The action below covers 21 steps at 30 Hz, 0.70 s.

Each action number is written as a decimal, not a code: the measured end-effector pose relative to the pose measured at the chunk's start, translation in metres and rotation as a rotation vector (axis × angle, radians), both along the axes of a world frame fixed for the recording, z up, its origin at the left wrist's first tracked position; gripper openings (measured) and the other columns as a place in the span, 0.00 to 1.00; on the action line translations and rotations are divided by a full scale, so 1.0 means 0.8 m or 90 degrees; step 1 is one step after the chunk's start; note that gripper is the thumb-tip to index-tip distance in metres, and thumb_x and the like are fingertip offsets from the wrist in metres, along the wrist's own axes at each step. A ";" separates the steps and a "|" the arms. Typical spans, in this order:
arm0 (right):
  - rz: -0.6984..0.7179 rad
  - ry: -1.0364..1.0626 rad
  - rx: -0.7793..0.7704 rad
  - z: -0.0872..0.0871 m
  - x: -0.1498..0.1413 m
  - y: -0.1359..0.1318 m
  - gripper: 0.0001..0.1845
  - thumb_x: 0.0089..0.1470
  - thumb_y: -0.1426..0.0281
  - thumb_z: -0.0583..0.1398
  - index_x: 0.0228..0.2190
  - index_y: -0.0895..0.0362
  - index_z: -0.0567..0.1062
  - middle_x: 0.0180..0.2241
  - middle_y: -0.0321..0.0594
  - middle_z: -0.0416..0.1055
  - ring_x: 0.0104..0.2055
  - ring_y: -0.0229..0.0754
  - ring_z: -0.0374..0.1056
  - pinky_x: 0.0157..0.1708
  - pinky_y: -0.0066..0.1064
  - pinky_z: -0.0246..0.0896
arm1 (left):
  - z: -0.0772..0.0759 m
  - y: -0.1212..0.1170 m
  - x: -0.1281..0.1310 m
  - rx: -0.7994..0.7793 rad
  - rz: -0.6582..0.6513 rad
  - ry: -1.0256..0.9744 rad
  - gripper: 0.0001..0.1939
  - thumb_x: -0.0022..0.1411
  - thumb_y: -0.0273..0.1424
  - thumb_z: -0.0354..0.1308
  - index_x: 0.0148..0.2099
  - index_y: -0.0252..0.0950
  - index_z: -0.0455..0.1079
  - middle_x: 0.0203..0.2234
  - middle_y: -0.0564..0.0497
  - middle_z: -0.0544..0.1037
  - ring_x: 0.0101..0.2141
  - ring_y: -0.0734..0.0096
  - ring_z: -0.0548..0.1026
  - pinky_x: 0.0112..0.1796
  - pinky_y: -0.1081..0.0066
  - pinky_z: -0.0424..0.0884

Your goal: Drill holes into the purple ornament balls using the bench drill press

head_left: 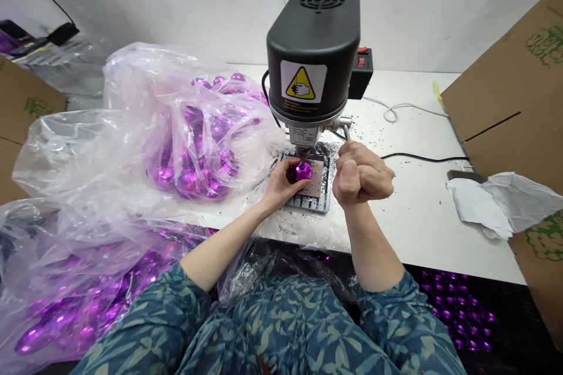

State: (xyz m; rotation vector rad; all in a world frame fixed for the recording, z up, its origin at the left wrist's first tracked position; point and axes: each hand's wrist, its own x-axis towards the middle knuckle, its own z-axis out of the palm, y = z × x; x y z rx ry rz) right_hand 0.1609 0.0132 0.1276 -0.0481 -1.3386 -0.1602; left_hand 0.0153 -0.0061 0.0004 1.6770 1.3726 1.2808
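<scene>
Head view: left hand pinches a glossy purple ball; right hand fists around a metal lever.

A drill press marks this a workshop.

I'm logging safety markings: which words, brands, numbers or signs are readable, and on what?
"Attention": black drill-press head; lines below it blurred.
Yellow triangular hand-warning sign: white sticker, same head.
White label, silver metal collar: too small.
Green print, brown cardboard boxes: unreadable.
</scene>
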 end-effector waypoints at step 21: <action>-0.057 0.065 -0.387 0.088 -0.009 -0.003 0.33 0.61 0.41 0.53 0.21 0.51 0.50 0.17 0.27 0.47 0.17 0.28 0.45 0.22 0.32 0.46 | 0.019 -0.132 -0.004 0.128 -0.192 0.085 0.21 0.64 0.38 0.70 0.55 0.38 0.71 0.41 0.47 0.81 0.39 0.65 0.81 0.39 0.66 0.79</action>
